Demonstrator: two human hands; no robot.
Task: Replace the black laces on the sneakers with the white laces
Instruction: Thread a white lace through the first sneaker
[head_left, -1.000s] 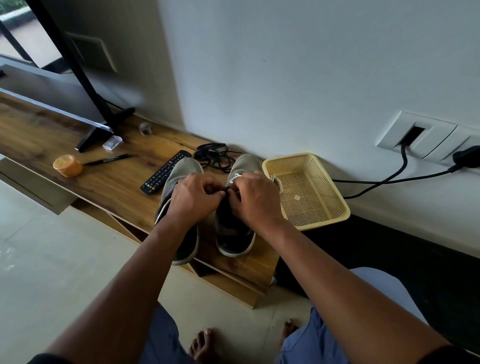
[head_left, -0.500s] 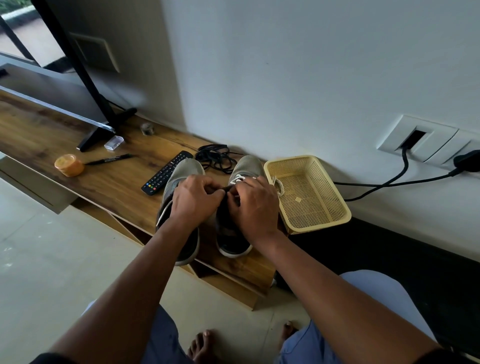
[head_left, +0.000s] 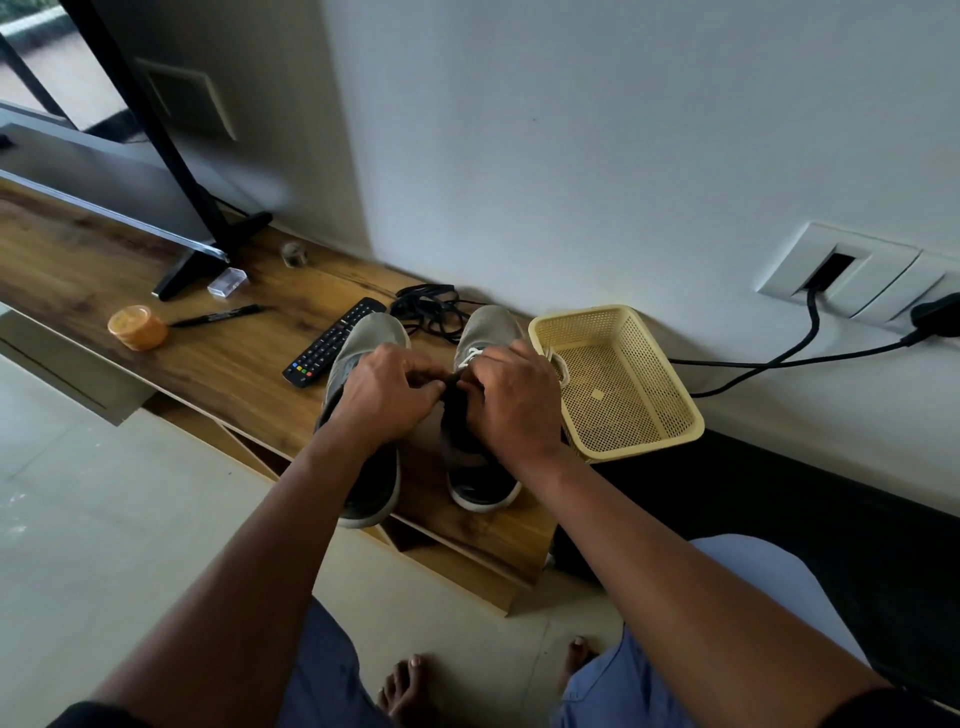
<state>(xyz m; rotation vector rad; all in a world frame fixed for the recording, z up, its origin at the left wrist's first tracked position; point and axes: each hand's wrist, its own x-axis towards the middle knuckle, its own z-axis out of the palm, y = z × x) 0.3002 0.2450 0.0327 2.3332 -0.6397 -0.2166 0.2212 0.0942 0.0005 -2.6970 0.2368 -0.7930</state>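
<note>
Two grey fabric sneakers, a left sneaker (head_left: 363, 338) and a right sneaker (head_left: 483, 332), stood side by side on the long wood-grain desk (head_left: 234, 364). Both hands met over the right one: the left hand (head_left: 387, 397) and right hand (head_left: 514, 402) each pinched the thin white lace (head_left: 471, 357) at its eyelets. A loose tangle of black laces (head_left: 428, 312) lay just behind the toes, a yellow perforated plastic basket (head_left: 670, 415) beside them.

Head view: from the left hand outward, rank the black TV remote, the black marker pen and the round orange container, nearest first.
Measured from the left hand:
1. Black TV remote, just off the hand's left side, beside the left sneaker.
2. Black marker pen, farther left along the wooden shelf.
3. Round orange container, farthest left, at the pen's far tip.
</note>
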